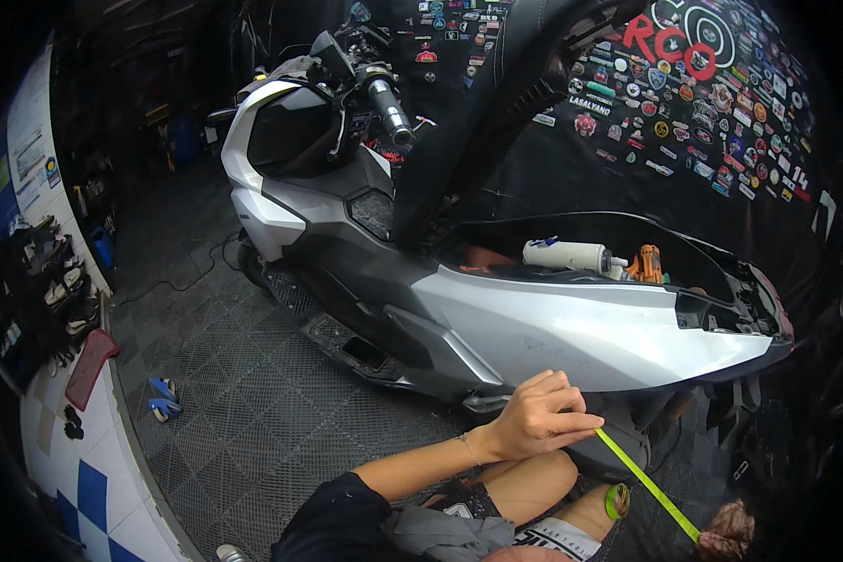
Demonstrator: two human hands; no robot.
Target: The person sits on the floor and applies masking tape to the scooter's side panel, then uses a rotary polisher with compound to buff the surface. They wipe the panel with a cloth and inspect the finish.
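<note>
Left fingertips: from my end I see the left hand (545, 414) with thumb and forefinger pinched together on one end of a yellow-green strip (648, 485); the other fingers are curled.
Right hand: this hand (727, 532) is dim at the lower right, seemingly curled around the strip's other end; how tightly, I cannot tell.
Strip: it runs straight between both hands, slanting down to the right, in front of the scooter's lower side.
Round thing: I make out a yellow-green-edged ring or roll (616, 502) by the bare leg (583, 511), just left of the strip.
Scooter: silver-and-black bodywork (571, 323) spans the view beyond the hands, its seat (464, 131) raised.
Under-seat bay: it holds a white cylinder (564, 255) beside an orange tool (647, 263).
Floor: dark patterned tiles (253, 398), with blue items (164, 403) lying at left.
Wall: black, sticker-covered (520, 164).
</note>
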